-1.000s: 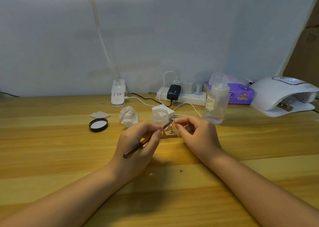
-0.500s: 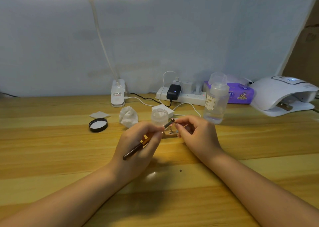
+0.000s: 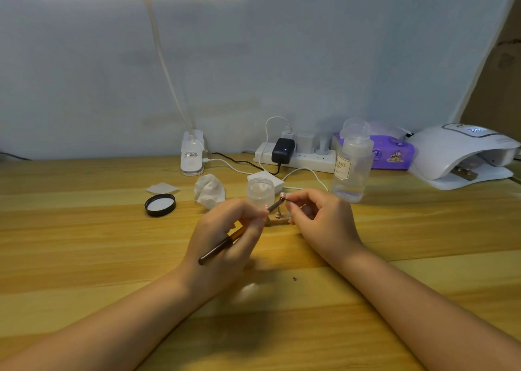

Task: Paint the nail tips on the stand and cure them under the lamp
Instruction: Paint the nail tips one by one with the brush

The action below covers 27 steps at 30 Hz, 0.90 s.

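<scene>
A small wooden nail-tip stand (image 3: 277,220) sits at the table's centre between my hands. My left hand (image 3: 225,241) grips a dark brush with an orange band (image 3: 222,246); its tip reaches a nail tip (image 3: 282,198) on top of a peg of the stand. My right hand (image 3: 321,218) pinches that tip or its peg with thumb and forefinger; which one I cannot tell. The white curing lamp (image 3: 462,156) stands at the far right with its opening facing me.
Behind the stand are a small clear jar (image 3: 260,193), a crumpled tissue (image 3: 210,190), a black lid (image 3: 160,204), a clear liquid bottle (image 3: 352,167), a power strip (image 3: 296,156) with cables, a purple wipes pack (image 3: 392,153) and a desk-lamp base (image 3: 192,156).
Hardly anything differs. The brush tip has shifted slightly at the nail tip; both hands stay in place at the stand.
</scene>
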### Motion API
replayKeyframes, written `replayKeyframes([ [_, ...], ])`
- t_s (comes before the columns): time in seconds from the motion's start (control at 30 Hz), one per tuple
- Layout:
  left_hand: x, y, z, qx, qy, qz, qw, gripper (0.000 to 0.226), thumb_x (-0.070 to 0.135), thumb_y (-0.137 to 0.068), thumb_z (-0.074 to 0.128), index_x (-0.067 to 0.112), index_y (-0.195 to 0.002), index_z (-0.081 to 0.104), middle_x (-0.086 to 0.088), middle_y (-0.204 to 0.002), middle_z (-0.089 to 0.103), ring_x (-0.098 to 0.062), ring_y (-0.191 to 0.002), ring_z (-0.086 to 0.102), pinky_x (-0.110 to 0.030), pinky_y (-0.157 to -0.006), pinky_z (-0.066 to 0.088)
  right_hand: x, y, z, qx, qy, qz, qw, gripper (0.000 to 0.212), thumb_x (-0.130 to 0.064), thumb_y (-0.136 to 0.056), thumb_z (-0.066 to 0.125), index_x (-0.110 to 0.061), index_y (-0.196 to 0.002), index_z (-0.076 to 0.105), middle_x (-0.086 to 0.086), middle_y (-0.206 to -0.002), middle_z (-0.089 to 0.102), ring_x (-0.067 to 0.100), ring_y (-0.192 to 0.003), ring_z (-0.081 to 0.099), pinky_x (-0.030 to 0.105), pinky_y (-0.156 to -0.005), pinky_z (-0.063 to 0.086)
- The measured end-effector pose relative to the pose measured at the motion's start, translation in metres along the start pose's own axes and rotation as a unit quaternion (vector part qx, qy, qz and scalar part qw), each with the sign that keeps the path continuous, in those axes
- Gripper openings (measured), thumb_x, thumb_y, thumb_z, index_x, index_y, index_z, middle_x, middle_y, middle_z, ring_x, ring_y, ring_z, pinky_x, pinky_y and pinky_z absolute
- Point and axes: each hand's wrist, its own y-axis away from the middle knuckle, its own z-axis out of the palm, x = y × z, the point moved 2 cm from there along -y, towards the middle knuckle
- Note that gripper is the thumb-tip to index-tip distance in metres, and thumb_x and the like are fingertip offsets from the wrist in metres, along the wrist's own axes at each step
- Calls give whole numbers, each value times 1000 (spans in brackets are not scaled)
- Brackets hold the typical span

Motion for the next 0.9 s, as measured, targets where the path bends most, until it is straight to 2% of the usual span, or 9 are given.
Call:
replayKeyframes([
  [0.13, 2, 1, -1, 21, 27, -13, 999, 21, 30, -89, 52, 17, -92, 67, 7, -81, 69, -4, -78, 62, -8, -68, 41, 1, 0, 0, -1, -4, 6, 1000, 9, -12, -86, 68, -17, -92, 71, -10, -70, 65, 11, -65, 64, 30, -62, 53],
  [0.3, -1, 0, 1, 29, 49, -57, 997, 12, 33, -90, 62, 31, -102, 64, 10, -88, 71, -3, -87, 65, -8, -73, 44, 0, 1, 0, -2, -11, 0, 1000, 9, -13, -86, 69, -18, -92, 71, -9, -71, 66, 12, -65, 64, 30, -62, 53],
  [0.43, -3, 1, 2, 6, 91, -71, 993, 14, 33, -89, 61, 25, -98, 68, 10, -88, 71, -9, -86, 67, -16, -73, 49, 1, 1, 0, -8, -20, 11, 1000, 9, -14, -86, 68, -20, -93, 71, -4, -72, 68, 14, -66, 64, 34, -63, 54],
  [0.6, -5, 3, 0, 19, 142, -82, 986, 20, 34, -87, 55, 20, -90, 69, 3, -81, 70, -11, -80, 67, -21, -72, 51, 1, 1, 0, -13, -31, 21, 999, 14, -12, -87, 67, -24, -92, 68, -3, -74, 68, 16, -68, 66, 37, -65, 55],
  [0.73, -8, 2, 1, 43, 157, -96, 982, 19, 35, -88, 56, 21, -95, 67, 7, -83, 71, -7, -81, 67, -15, -70, 50, -1, 1, 0, -19, -44, 19, 999, 17, -15, -87, 66, -31, -90, 62, -5, -75, 68, 15, -68, 67, 33, -63, 55],
  [0.9, -13, 1, 4, 43, 161, -115, 979, 15, 26, -91, 60, 18, -101, 67, 5, -87, 73, -6, -82, 68, -13, -70, 50, -2, 1, 0, -31, -61, 27, 997, 11, -13, -87, 66, -23, -91, 67, -5, -73, 69, 11, -66, 67, 28, -61, 55],
])
